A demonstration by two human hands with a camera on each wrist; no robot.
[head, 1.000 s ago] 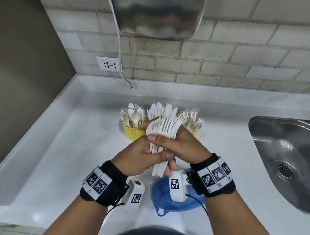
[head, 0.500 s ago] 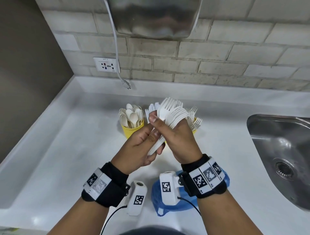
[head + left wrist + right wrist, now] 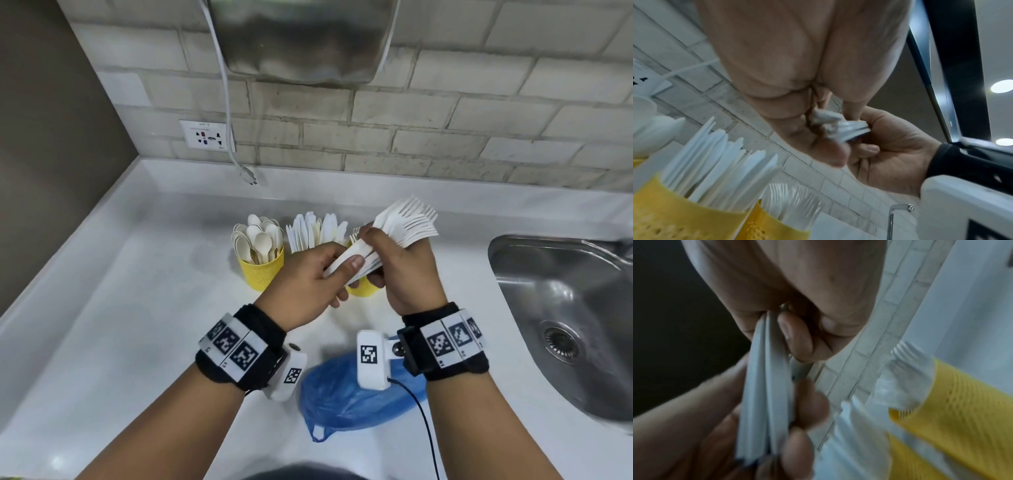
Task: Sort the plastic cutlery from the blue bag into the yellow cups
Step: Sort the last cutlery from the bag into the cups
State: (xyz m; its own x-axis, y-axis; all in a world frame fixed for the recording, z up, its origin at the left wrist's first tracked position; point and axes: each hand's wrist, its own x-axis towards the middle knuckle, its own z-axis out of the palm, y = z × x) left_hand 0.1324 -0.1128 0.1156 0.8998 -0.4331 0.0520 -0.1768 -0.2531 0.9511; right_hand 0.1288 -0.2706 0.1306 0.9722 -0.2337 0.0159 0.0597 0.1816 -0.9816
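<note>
Head view, with the sink [image 3: 548, 274] as landmark. My right hand [image 3: 407, 270] and my left hand [image 3: 308, 284] hold one bundle of white plastic forks [image 3: 404, 224] above the desk [image 3: 137, 308], left of the sink: the right hand's fingers curl round the middle of the bundle, tines fanned toward the wall, while the left hand's thumb and fingers pinch the handle ends. Three yellow cups stand in a row left of the sink, behind my hands: the farthest from it, the spoon cup [image 3: 262, 270], is full of spoons; the middle one, hidden but for its knives [image 3: 315, 229]; the nearest, the fork cup [image 3: 361, 291], is partly covered by my hands. The blue bag [image 3: 342, 397] lies crumpled on the desk, nearer me than the cups, under my right wrist. Both wristbands carry black-and-white square markers. The wall socket's [image 3: 207, 135] small print is too small to read
</note>
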